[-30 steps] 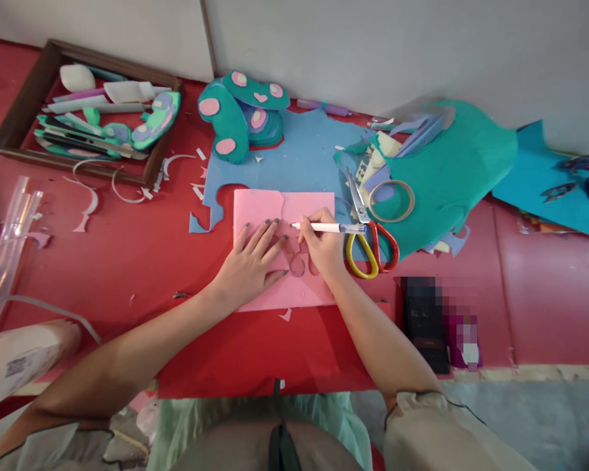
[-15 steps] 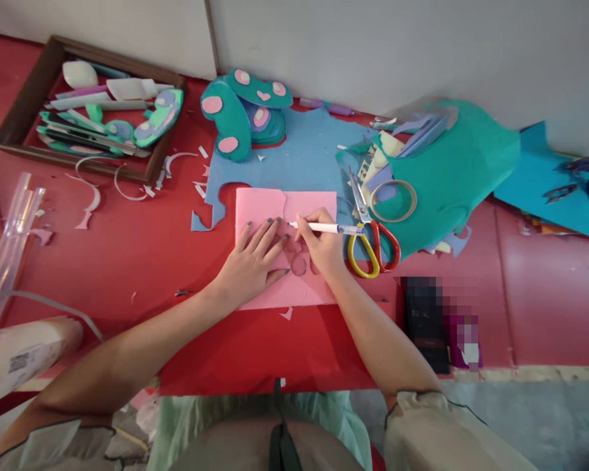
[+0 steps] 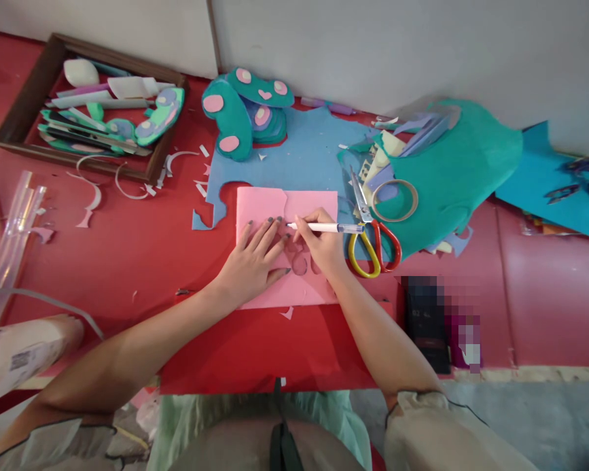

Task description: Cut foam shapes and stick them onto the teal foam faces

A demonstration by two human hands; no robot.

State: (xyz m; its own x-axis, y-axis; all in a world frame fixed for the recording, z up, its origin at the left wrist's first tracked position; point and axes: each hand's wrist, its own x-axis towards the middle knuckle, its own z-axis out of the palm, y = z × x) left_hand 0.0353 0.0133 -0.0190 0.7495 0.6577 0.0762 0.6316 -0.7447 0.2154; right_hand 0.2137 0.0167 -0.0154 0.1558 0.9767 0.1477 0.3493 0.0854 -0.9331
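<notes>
Head: pen (image 3: 326, 227) in right fingers (image 3: 317, 215)

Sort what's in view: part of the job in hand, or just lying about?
In the job:
white pen, held in the right hand
pink sheet, under the left hand

Untouched, apparently just lying about:
scissors
ring-shaped roll
green sheet
brown frame and its contents
phone

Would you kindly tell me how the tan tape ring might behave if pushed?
The tape ring lies on its side, so it would probably slide rather than roll. Its thin band and wide opening suggest little weight.
</notes>
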